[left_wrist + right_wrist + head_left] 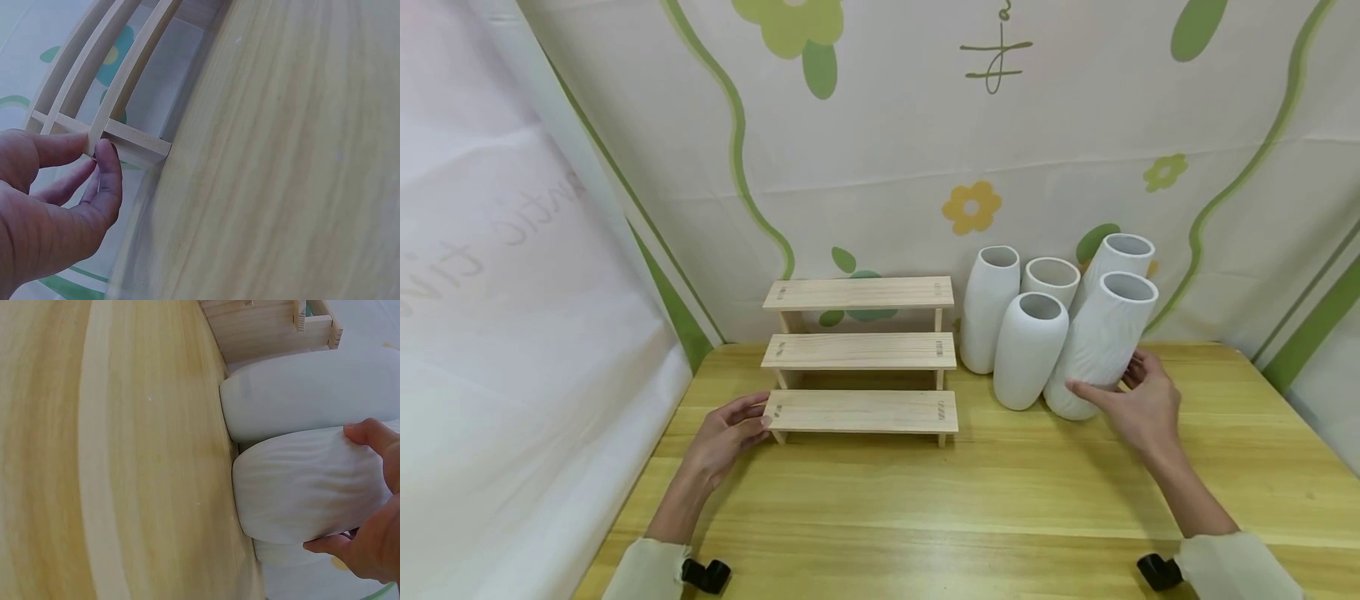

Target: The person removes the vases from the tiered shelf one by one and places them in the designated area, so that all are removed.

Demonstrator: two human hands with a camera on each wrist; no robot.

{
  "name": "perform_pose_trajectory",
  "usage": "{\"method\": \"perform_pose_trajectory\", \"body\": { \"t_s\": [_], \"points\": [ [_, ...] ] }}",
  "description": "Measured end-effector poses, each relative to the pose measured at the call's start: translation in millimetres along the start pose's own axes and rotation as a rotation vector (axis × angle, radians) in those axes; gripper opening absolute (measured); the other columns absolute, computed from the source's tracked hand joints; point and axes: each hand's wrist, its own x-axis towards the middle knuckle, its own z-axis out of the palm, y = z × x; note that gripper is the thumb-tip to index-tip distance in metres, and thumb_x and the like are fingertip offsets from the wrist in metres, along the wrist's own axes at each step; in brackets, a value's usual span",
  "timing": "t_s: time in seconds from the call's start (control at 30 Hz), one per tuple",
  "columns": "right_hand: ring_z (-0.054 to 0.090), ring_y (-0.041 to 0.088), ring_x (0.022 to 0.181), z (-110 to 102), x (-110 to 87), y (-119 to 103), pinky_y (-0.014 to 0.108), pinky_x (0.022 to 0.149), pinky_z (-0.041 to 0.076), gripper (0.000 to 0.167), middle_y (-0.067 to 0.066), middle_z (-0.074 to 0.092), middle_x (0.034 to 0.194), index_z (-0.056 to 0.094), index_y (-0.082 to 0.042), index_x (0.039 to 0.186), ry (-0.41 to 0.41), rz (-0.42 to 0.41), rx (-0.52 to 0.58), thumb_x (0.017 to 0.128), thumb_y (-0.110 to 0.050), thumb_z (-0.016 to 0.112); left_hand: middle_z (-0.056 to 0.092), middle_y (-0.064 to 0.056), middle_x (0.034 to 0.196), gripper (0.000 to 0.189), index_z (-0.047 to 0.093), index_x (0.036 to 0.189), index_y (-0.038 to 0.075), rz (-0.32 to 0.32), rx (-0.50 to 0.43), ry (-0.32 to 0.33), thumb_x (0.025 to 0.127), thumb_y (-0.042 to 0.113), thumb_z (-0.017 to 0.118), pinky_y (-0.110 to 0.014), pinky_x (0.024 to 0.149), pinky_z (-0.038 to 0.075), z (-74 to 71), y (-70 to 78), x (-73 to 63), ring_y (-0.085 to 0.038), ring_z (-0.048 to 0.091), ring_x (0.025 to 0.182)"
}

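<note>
A three-tier wooden display stand [859,410] is on the table, its steps rising toward the back. My left hand [722,440] pinches the left end of its lowest step, and in the left wrist view thumb and fingertips meet at that board's corner. On the right, my right hand [1142,404] grips the lower part of a white ribbed vase [1101,346], thumb on the near side and fingers round the far side. This vase [300,484] stands on the table beside a smooth, shorter white vase [1030,354]. The palm side of my right hand is partly hidden.
Behind those two are a tall white vase [990,308] near the stand, a wide-mouthed one [1052,273] and another tall one [1123,246]. A printed cloth [865,167] hangs behind the wooden table [880,517], with white fabric [512,333] along the left edge.
</note>
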Motion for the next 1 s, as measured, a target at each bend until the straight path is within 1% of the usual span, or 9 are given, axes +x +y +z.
{"method": "perform_pose_trajectory", "body": {
  "t_s": [0.2,0.3,0.47,0.53,0.67,0.8,0.9,1.0],
  "points": [
    [0.059,0.035,0.132,1.5,-0.8,0.2,-0.001,0.082,0.046,0.101,0.022,0.059,0.151,0.044,-0.003,0.159,-0.002,0.0,0.004,0.079,-0.031,0.099,0.061,-0.012,0.137,0.059,0.042,0.161,-0.003,-0.007,-0.001,-0.001,0.107,0.004,0.064,-0.021,0.095,0.062,0.7,0.0,-0.9,-0.006,0.069,0.105],
    [0.058,0.04,0.137,2.6,-1.2,-0.1,0.002,0.086,0.048,0.102,0.023,0.058,0.152,0.042,-0.003,0.159,-0.003,0.002,0.008,0.079,-0.032,0.099,0.061,-0.011,0.136,0.059,0.042,0.161,-0.003,-0.004,-0.002,-0.002,0.107,0.004,0.064,-0.021,0.095,0.062,0.6,-0.1,-0.8,-0.006,0.069,0.105],
    [0.057,0.04,0.141,4.8,-1.9,-1.6,0.018,0.101,0.056,0.102,0.022,0.056,0.154,0.041,-0.004,0.16,0.001,0.01,0.005,0.08,-0.034,0.098,0.061,-0.011,0.136,0.057,0.042,0.161,-0.004,0.008,-0.001,-0.002,0.107,0.004,0.062,-0.021,0.095,0.062,0.3,0.0,0.2,-0.007,0.068,0.106],
    [0.057,0.04,0.141,5.4,-1.8,-2.0,0.023,0.104,0.057,0.102,0.022,0.057,0.154,0.042,-0.005,0.16,0.004,0.008,0.001,0.08,-0.035,0.098,0.061,-0.012,0.137,0.057,0.042,0.16,-0.005,0.009,0.0,0.0,0.108,0.003,0.062,-0.021,0.095,0.062,0.0,0.1,0.6,-0.006,0.068,0.106],
    [0.057,0.04,0.141,6.1,-1.4,-2.5,0.027,0.106,0.057,0.102,0.022,0.056,0.155,0.042,-0.005,0.159,0.005,0.005,-0.002,0.08,-0.036,0.097,0.061,-0.013,0.137,0.057,0.042,0.16,-0.005,0.008,0.001,0.001,0.108,0.002,0.062,-0.021,0.095,0.062,-0.1,0.2,0.6,-0.006,0.068,0.107],
    [0.056,0.04,0.143,7.0,-1.3,-2.3,0.039,0.114,0.056,0.103,0.022,0.055,0.157,0.04,-0.005,0.16,0.003,0.012,0.009,0.081,-0.035,0.097,0.061,-0.013,0.137,0.057,0.043,0.16,-0.005,0.012,-0.002,0.002,0.107,0.002,0.062,-0.021,0.095,0.062,0.0,-0.1,0.5,-0.007,0.069,0.106],
    [0.056,0.04,0.144,7.4,-1.3,-1.7,0.041,0.115,0.055,0.102,0.022,0.054,0.158,0.04,-0.005,0.161,0.004,0.009,0.014,0.081,-0.035,0.097,0.062,-0.012,0.136,0.056,0.043,0.16,-0.005,0.013,-0.005,0.004,0.107,0.002,0.062,-0.021,0.095,0.062,0.2,-0.1,0.2,-0.006,0.069,0.105],
    [0.055,0.039,0.144,7.4,-1.0,-1.3,0.033,0.113,0.056,0.101,0.021,0.054,0.157,0.04,-0.005,0.161,0.006,0.001,0.015,0.082,-0.034,0.096,0.061,-0.013,0.137,0.057,0.042,0.16,-0.005,0.011,-0.001,0.002,0.108,0.002,0.061,-0.021,0.095,0.062,0.3,0.6,0.1,-0.006,0.069,0.106]
  ]
}}
